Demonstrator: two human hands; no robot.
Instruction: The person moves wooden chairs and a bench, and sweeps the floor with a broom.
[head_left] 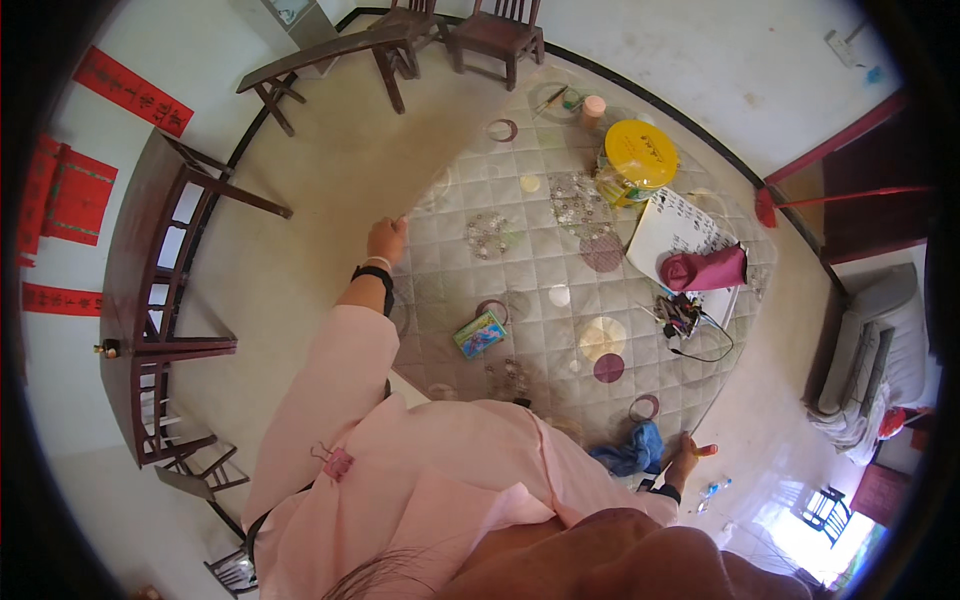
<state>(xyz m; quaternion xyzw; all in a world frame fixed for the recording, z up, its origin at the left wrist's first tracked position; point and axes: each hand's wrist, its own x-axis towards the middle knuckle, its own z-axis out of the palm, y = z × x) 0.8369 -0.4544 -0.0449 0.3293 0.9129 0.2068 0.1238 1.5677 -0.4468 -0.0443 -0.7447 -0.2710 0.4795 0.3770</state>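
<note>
A grey quilted cover (520,270) with circle patterns spreads out in front of me. My left hand (387,240) is closed on its left edge. Beyond the blue cloth (640,450), my right hand (684,458) is at the near right edge of the cover; its thumb points outward and its other fingers curl at the edge, partly hidden. A small green and blue box (480,334) lies on the cover between my arms. At the right lie a maroon pouch (705,268), a white sheet with dark writing (672,225) and a tangle of small dark items with a cable (680,314).
A clear tub with a yellow lid (640,155) and a pink-topped container (593,108) stand on the far part of the cover. Dark wooden benches (330,60) and chairs (497,45) line the walls. A grey sofa (875,350) is at the right.
</note>
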